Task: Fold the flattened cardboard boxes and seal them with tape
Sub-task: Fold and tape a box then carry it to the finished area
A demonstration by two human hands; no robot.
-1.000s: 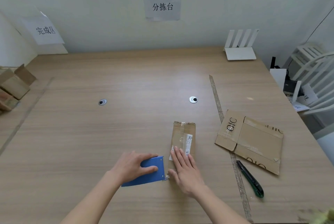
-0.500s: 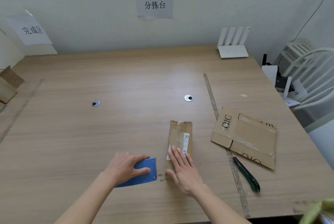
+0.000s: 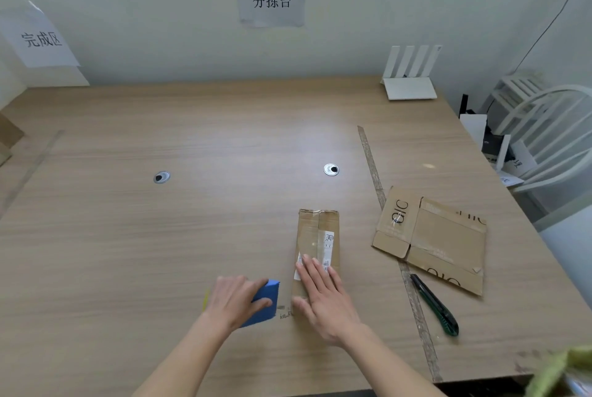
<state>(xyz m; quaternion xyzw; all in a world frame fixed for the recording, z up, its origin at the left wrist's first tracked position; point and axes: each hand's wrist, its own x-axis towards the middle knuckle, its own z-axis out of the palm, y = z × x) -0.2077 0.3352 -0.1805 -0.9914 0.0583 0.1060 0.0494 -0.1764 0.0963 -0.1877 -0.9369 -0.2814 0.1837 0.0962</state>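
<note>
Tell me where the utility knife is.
The utility knife lies on the table's near right, just below the flattened cardboard box.

The table [image 3: 160, 252] is pale brown with a fine wood grain, and the small box [image 3: 315, 236] on it is plain brown cardboard with a white label printed in black. The flat cardboard [image 3: 439, 236] is the same brown with black lettering, the tape dispenser [image 3: 264, 300] is bright blue, and the knife [image 3: 439, 308] is dark green and black. The router [image 3: 410, 79] and chair [image 3: 544, 127] are white.
</note>
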